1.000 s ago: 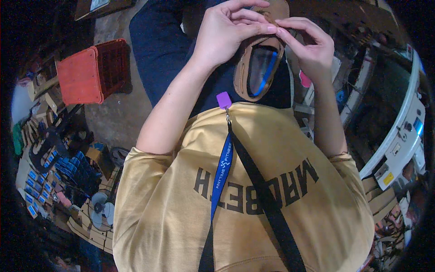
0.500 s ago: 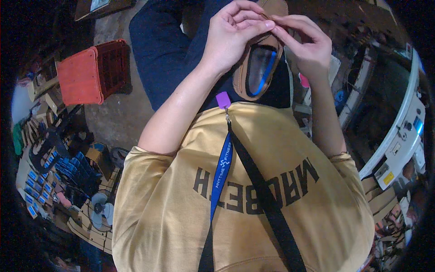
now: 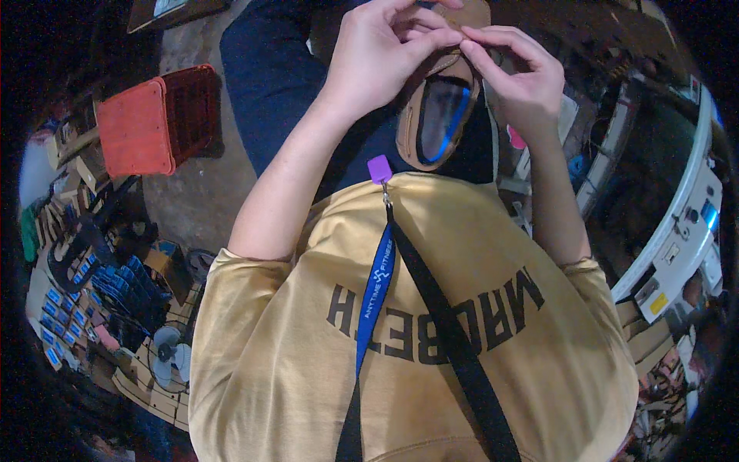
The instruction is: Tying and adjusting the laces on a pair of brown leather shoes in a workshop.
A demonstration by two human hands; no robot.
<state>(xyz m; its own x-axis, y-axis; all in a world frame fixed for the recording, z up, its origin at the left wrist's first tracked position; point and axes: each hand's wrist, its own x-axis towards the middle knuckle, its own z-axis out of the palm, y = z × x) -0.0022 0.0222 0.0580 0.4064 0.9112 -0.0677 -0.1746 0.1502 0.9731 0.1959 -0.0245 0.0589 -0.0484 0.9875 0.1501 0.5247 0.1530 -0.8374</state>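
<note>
A tan slip-on shoe [image 3: 441,119] lies across my lap, with its opening toward my body and its toe toward the top of the picture. Inside it show a dark insole and a bright blue strip along one side. Above the front of the shoe, my left hand [image 3: 377,58] has its thumb and fingers drawn together. Fingertip to fingertip with it, my right hand [image 3: 517,73] pinches at the same spot. Whatever thin thing they hold there is too small to make out. Both hands partly cover the upper of the shoe.
A red plastic crate [image 3: 135,127] stands on the floor to the left. Stacked blue-marked pieces [image 3: 65,319] and a small fan [image 3: 169,354] are at lower left. A white curved machine housing [image 3: 677,239] stands at right. A purple tag [image 3: 379,169] hangs from my lanyard.
My left hand has shifted a little left and up, its fingers lifting slightly from the shoe. My right hand stays nearly in place, and the shoe rests where it was.
</note>
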